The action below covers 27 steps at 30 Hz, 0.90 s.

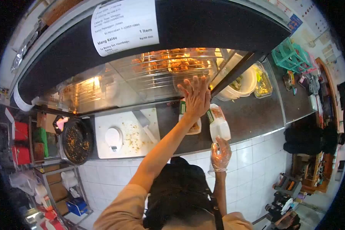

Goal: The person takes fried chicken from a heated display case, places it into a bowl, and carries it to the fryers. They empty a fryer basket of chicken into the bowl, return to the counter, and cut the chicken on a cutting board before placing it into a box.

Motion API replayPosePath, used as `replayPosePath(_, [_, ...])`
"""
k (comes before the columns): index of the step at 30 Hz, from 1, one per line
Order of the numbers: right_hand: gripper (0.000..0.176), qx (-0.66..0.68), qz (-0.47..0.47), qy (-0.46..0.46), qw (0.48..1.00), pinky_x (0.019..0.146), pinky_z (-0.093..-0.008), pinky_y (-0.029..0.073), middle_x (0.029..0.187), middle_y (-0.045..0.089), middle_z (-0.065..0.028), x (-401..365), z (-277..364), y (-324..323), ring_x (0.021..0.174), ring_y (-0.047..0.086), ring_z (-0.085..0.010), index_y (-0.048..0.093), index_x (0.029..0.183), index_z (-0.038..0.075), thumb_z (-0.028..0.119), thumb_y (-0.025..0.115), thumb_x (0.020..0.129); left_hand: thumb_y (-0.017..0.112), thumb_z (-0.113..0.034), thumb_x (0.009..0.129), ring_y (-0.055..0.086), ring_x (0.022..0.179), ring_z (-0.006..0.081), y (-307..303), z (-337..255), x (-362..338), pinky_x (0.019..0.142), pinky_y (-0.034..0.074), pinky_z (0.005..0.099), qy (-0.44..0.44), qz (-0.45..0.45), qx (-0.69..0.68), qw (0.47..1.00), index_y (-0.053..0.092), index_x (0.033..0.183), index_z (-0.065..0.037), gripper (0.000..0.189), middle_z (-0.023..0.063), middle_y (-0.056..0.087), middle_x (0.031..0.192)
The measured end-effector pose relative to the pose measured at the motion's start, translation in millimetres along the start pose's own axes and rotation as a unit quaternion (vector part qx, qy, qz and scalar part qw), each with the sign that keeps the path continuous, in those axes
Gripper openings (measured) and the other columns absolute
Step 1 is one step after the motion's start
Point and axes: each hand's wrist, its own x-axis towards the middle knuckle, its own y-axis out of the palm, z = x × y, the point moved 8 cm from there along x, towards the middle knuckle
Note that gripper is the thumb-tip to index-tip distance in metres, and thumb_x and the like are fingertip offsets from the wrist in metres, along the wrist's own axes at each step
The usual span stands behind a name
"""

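Note:
My left hand (195, 97), bare, is raised with its fingers spread against the front of the glass display case (142, 82). Behind the glass, fried food (184, 63) sits on wire racks under a warm light. In a clear plastic glove, my right hand (220, 155) has its fingertips closed on the near edge of a white takeaway box (220, 129). Food and a green strip show at the far end of that box. A second takeaway box (194, 127) holding food lies just left of it, partly hidden by my left forearm.
A white cutting board (103, 147) with crumbs carries a kitchen scale (113, 138) and a knife (145, 124). Left of it is a dark round pan (77, 140) with food bits. A white tub (247, 82), a clear container (263, 86) and a green basket (291, 57) stand at the right.

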Motion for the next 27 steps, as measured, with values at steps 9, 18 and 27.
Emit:
replayPosePath(9, [0.028,0.013,0.0,0.091,0.996,0.078,-0.0353,0.054,0.112,0.064,-0.015,-13,-40,-31,0.102,0.063,-0.0258,0.063,0.114,0.001,0.012,0.062,0.088,0.049,-0.022,0.09,0.007,0.146,0.0347,33,-49,2,0.113,0.0,0.0608,-0.018,0.122,-0.11,0.986,0.025,0.15,-0.014,0.066,0.0132,0.019,0.157])
replayPosePath(18, [0.026,0.149,0.062,0.102,0.982,0.083,-0.0352,0.054,0.114,0.063,-0.0176,3,-23,-11,0.102,0.062,-0.0254,0.062,0.115,-0.003,0.006,0.057,0.091,0.042,-0.032,0.097,-0.009,0.145,0.0367,-171,149,-67,0.114,-0.004,0.0525,-0.292,-0.046,-0.018,0.955,0.003,0.149,0.005,0.075,0.0236,-0.006,0.157])
replayPosePath(27, [0.029,0.121,0.194,-0.05,0.972,0.074,-0.0282,0.054,0.108,0.067,-0.014,32,93,53,0.091,0.063,-0.0151,0.062,0.117,-0.003,0.007,0.06,0.089,0.053,-0.011,0.09,0.037,0.136,0.0329,-387,410,-86,0.11,0.029,0.0349,-0.369,-0.296,0.009,0.881,0.024,0.144,0.009,0.064,0.0267,0.037,0.145])
